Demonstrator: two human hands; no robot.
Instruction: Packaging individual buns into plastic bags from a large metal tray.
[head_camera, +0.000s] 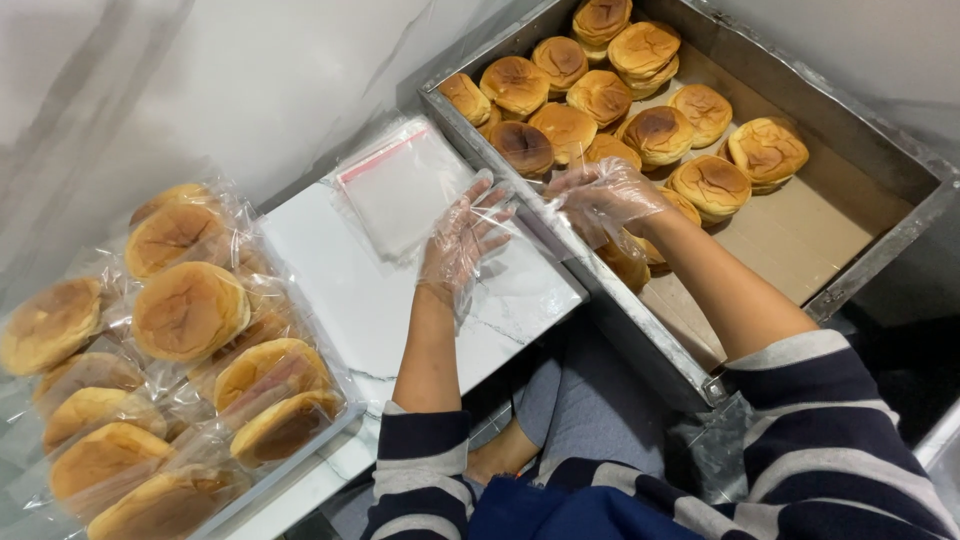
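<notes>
Clear plastic gloves cover both hands: the left hand (462, 238) and right hand (603, 196) pinch a thin clear bag (520, 215) between them, fingers closed on its edges, above the white counter (330, 270) beside the metal tray (560, 250) of buns (655, 130). Best to spread the mouth wide and keep the film taut.

Stack of empty clear plastic bags (400, 190) with a red seal strip, lying flat on the white marble surface (330, 290), one clear bag (520, 215) held between both gloved hands, heap of bagged buns (180, 350) in clear wrappers at far left
</notes>
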